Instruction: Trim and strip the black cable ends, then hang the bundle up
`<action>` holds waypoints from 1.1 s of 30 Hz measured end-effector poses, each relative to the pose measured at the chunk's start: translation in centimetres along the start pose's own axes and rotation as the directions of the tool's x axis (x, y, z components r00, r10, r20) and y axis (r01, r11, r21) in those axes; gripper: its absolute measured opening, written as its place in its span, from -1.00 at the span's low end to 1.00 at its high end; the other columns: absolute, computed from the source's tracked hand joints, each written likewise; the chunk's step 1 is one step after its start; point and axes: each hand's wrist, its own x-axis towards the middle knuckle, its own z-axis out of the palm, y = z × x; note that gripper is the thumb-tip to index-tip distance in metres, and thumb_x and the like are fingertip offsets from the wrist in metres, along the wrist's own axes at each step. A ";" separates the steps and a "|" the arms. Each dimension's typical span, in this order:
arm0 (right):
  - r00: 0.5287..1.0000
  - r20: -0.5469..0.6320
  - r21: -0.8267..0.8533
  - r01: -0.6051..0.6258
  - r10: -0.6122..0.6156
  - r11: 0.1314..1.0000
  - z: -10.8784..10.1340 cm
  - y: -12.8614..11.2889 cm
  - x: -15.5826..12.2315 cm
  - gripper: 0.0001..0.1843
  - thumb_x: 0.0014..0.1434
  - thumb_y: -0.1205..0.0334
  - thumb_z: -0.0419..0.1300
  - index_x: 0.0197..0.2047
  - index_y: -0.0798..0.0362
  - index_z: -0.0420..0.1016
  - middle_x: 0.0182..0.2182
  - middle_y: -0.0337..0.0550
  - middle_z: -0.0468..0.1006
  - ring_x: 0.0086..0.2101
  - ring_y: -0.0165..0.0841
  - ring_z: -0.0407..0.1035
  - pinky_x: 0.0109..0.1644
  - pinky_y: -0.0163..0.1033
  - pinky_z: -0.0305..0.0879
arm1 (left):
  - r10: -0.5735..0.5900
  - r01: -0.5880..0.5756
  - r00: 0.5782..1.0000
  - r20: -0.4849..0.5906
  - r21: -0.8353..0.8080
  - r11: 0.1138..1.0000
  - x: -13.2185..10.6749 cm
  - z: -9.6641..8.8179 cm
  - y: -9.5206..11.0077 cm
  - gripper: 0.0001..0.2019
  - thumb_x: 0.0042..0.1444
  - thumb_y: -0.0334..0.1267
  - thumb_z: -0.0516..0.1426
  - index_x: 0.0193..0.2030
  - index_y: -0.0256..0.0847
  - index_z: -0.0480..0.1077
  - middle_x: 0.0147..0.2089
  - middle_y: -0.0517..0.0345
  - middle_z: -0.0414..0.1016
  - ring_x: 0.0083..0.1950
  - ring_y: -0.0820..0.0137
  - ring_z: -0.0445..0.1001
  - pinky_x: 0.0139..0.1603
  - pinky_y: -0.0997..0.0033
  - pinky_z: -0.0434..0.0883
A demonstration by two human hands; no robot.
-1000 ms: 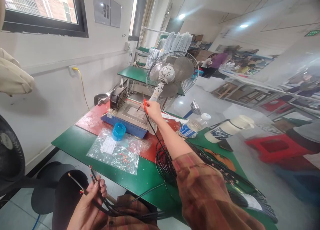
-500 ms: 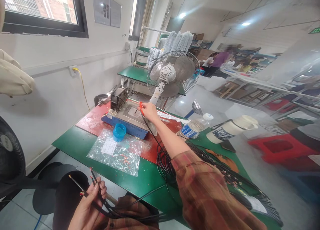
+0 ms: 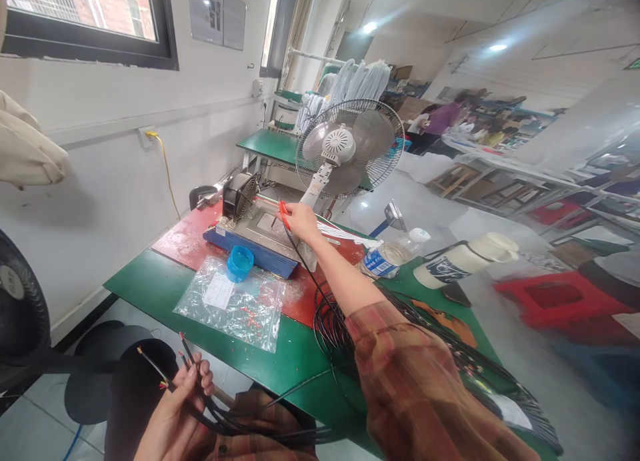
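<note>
My left hand (image 3: 183, 391) is closed round several black cables (image 3: 220, 417) near the table's front edge. Their ends stick up past my fingers, with red, yellow and bare coppery wire tips showing. My right arm reaches across the table, and my right hand (image 3: 301, 222) pinches the end of a black cable (image 3: 296, 247) with bright red wire (image 3: 284, 214) showing at my fingertips. That hand is above the metal top of a blue-sided bench device (image 3: 250, 249); whether the wire touches the top I cannot tell. From there the cable runs down to a coil of black cable (image 3: 327, 321) under my forearm.
A small black fan (image 3: 240, 195) stands on the device's left end. In front are a blue cup (image 3: 240, 264) and a clear plastic bag (image 3: 200, 307) with small red bits. A water bottle (image 3: 393, 257) and cream jug (image 3: 465, 261) lie right. A large fan (image 3: 350, 147) stands behind.
Both hands keep their hold and nearly the same place. The whole view has shifted very slightly.
</note>
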 end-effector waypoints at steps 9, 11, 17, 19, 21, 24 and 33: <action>0.999 0.030 -0.042 0.014 -0.013 0.999 0.2 -0.1 0.1 -0.72 0.12 0.13 0.04 -0.28 0.00 0.56 -0.43 -0.15 0.53 -0.36 -0.33 0.37 -0.41 -0.36 0.04 | 0.003 -0.003 1.000 -0.001 0.007 1.000 -0.3 0.1 0.1 -0.72 -0.16 -0.48 0.27 -0.26 -0.24 0.41 -0.39 0.20 0.30 -0.46 0.55 0.28 -0.47 0.56 0.32; 0.999 0.031 -0.049 0.016 -0.014 0.999 0.3 -0.1 0.1 -0.72 0.13 0.13 0.04 -0.28 0.00 0.56 -0.44 -0.14 0.53 -0.37 -0.33 0.37 -0.42 -0.36 0.03 | 0.000 0.000 1.000 0.000 0.006 1.000 -0.3 0.1 0.1 -0.73 -0.15 -0.47 0.26 -0.26 -0.25 0.41 -0.39 0.19 0.30 -0.46 0.55 0.27 -0.47 0.56 0.32; 1.000 0.029 -0.039 0.007 -0.006 0.999 0.1 -0.3 0.0 -0.72 0.13 0.13 0.04 -0.27 0.00 0.56 -0.43 -0.15 0.53 -0.36 -0.34 0.37 -0.40 -0.36 0.04 | 0.007 -0.007 1.000 -0.019 0.002 1.000 -0.1 -0.1 -0.1 -0.72 -0.16 -0.49 0.26 -0.25 -0.24 0.40 -0.40 0.21 0.28 -0.46 0.55 0.29 -0.49 0.57 0.31; 1.000 0.029 -0.031 -0.001 0.002 1.000 0.0 -0.3 0.0 -0.72 0.13 0.12 0.04 -0.26 0.00 0.56 -0.43 -0.16 0.53 -0.36 -0.34 0.37 -0.40 -0.36 0.05 | 0.007 -0.007 1.000 -0.025 -0.005 1.000 -0.1 0.0 -0.1 -0.73 -0.16 -0.50 0.25 -0.26 -0.24 0.40 -0.41 0.21 0.28 -0.47 0.55 0.28 -0.50 0.58 0.31; 1.000 0.028 -0.030 -0.002 0.003 1.000 -0.1 -0.3 0.0 -0.71 0.13 0.12 0.04 -0.27 0.00 0.56 -0.43 -0.16 0.53 -0.36 -0.34 0.37 -0.40 -0.36 0.05 | 0.002 -0.002 1.000 -0.025 -0.019 1.000 -0.3 0.2 0.0 -0.73 -0.16 -0.51 0.25 -0.26 -0.25 0.40 -0.41 0.20 0.29 -0.47 0.55 0.28 -0.49 0.58 0.32; 1.000 0.026 -0.026 0.005 -0.004 1.000 0.0 -0.3 0.0 -0.73 0.13 0.12 0.05 -0.26 -0.01 0.56 -0.42 -0.16 0.54 -0.35 -0.34 0.38 -0.39 -0.36 0.05 | -0.022 0.022 1.000 -0.013 -0.036 0.999 -0.6 0.6 0.2 -0.74 -0.13 -0.53 0.22 -0.25 -0.25 0.40 -0.40 0.18 0.31 -0.45 0.54 0.29 -0.46 0.57 0.35; 0.999 0.045 -0.065 0.022 -0.019 0.998 0.1 -0.3 0.1 -0.73 0.12 0.12 0.06 -0.28 0.00 0.56 -0.43 -0.15 0.53 -0.37 -0.33 0.37 -0.41 -0.35 0.03 | -0.037 0.037 0.999 0.006 -0.044 0.998 -0.8 0.9 0.4 -0.77 -0.10 -0.55 0.20 -0.26 -0.27 0.43 -0.40 0.16 0.33 -0.44 0.52 0.31 -0.45 0.56 0.35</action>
